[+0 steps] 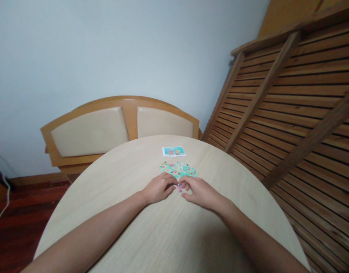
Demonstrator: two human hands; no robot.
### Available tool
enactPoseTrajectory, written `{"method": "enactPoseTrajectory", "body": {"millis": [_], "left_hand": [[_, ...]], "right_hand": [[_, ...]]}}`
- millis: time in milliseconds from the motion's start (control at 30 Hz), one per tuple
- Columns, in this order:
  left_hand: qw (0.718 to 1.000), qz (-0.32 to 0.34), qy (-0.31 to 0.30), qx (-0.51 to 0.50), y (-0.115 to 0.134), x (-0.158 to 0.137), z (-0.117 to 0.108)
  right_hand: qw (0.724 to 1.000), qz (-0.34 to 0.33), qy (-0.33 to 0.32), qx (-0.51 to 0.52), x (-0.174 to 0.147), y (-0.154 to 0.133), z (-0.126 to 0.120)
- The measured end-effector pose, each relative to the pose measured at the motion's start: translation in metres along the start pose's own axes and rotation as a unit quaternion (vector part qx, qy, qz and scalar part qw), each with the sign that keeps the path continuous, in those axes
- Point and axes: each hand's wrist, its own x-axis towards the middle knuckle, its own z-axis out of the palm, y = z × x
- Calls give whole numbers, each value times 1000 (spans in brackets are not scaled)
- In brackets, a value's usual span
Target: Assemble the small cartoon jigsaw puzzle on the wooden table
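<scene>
Small pink jigsaw puzzle pieces point(179, 188) lie on the table between my two hands. My left hand point(160, 188) comes at them from the left, its fingers bent and its fingertips closed at their upper left edge. From the right, my right hand point(199, 192) bends its fingers down onto the same pieces, with the thumb lower and a little apart. The fingers partly cover the pieces, so their outline is unclear. Just beyond the fingertips spreads a loose pile of mostly turquoise puzzle pieces point(178, 169), with some pink and dark ones among them.
Behind the pile lies a picture sheet point(174, 151) with cartoon figures on turquoise. Everything rests on a round pale wooden table point(129, 235). A padded headboard point(90, 131) stands at the far edge, and a slatted wooden frame point(276, 98) leans on the right.
</scene>
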Motion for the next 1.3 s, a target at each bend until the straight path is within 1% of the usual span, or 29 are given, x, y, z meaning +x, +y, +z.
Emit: {"method": "enactPoseTrajectory", "body": {"millis": [133, 400, 533, 667, 767, 833, 967, 1033, 1100, 1200, 1300], "left_hand": [[1000, -1, -5, -4, 1, 0, 0], [1000, 2, -10, -10, 3, 1, 0], [1000, 1, -9, -10, 3, 2, 1], [1000, 4, -9, -8, 3, 2, 1], [1000, 4, -10, -8, 4, 3, 1], [1000, 4, -10, -8, 5, 3, 1], [1000, 6, -9, -3, 6, 3, 2], [1000, -2, 5, 6, 5, 2, 2], [999, -24, 34, 21, 4, 0, 3], [995, -58, 73, 45, 1, -1, 4], [993, -68, 77, 64, -2, -1, 5]], "right_hand": [[1000, 21, 7, 19, -2, 7, -2], [1000, 9, 18, 15, -3, 8, 2], [1000, 3, 20, -6, -4, 8, 3], [998, -27, 9, -59, -4, 5, -1], [992, -58, -4, -114, -5, 1, -4], [989, -67, -5, -134, -5, -1, -5], [990, -73, -1, -119, -6, -1, -5], [992, -77, 2, -105, -7, 2, -6], [992, -66, 19, -109, -6, 9, -10], [986, -4, 86, -144, -5, 25, -17], [977, 58, 134, -153, -5, 43, -22]]}}
